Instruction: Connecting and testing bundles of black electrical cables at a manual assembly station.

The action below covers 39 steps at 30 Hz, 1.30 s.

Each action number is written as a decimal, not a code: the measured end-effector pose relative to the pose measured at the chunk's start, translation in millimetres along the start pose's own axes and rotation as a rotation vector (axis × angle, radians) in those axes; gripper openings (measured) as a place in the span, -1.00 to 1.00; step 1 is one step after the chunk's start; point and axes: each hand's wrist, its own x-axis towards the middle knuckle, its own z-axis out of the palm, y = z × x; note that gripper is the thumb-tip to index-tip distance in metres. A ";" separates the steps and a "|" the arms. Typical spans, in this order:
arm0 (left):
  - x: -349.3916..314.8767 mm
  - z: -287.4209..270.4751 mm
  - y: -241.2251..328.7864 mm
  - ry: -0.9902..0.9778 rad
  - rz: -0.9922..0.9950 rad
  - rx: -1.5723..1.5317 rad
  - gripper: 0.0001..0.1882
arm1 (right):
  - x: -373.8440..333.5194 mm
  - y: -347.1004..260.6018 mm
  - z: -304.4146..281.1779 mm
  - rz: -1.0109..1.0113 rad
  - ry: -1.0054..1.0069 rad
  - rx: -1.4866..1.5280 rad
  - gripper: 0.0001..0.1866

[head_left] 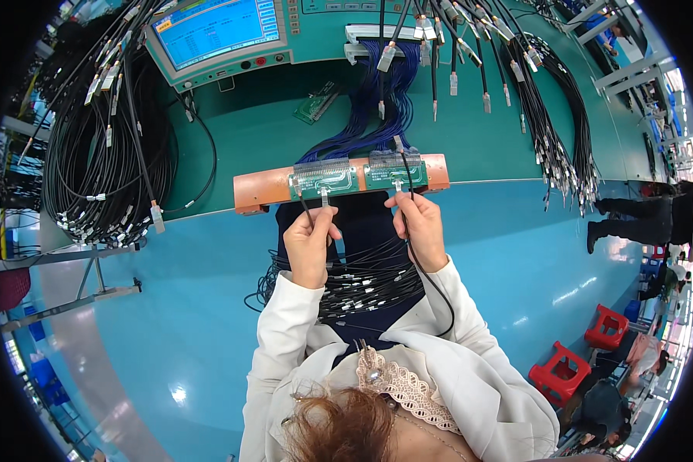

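Two hands point(366, 235), two green boards point(360, 175).

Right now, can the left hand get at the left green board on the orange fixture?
Probably yes. The left hand sits just below the left green board, gripping a black cable that runs up to it; nothing lies between them.

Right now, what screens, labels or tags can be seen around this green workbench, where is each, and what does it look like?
Glowing blue rectangular screen: top left, tilted, set in a green console housing with small buttons below it.
Small white tags: on the black cable bundle hanging at the left; too small to read.
White rectangular connector ends: dangling from black cables above the bench, top centre.
No packages or signs show.
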 end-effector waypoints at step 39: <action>-8.2 -21.3 7.4 -0.024 0.019 0.112 -0.74 | -6.6 2.5 -20.1 -0.056 0.029 -0.010 -0.76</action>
